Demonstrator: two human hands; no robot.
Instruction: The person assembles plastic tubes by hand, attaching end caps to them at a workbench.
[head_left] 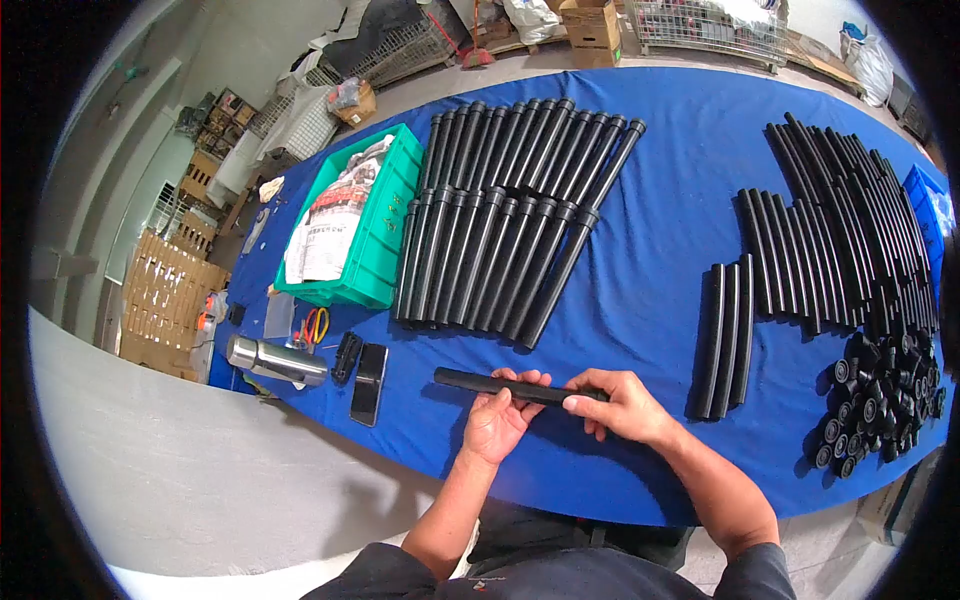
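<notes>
A black tube [465, 379] is held roughly level above the front of the blue-covered table, its bare end to the left. My left hand [492, 425] is closed around its middle from below, fingers curled up over the far side. At the tube's right end my right hand [625, 405] grips it, thumb and fingers wrapped over the tip. Whether a cap sits on that end is hidden by the fingers. Beyond my hands lie two rows of black tubes with wider capped ends [475, 265]. Three plain black tubes [715, 340] lie to the right.
More plain tubes [785, 250] and a heap of black caps [868, 405] are at the right, beside a blue bin [925, 215]. At left stand a green crate [380, 240] with papers, a steel flask [275, 360], scissors [317, 325] and a phone [369, 385].
</notes>
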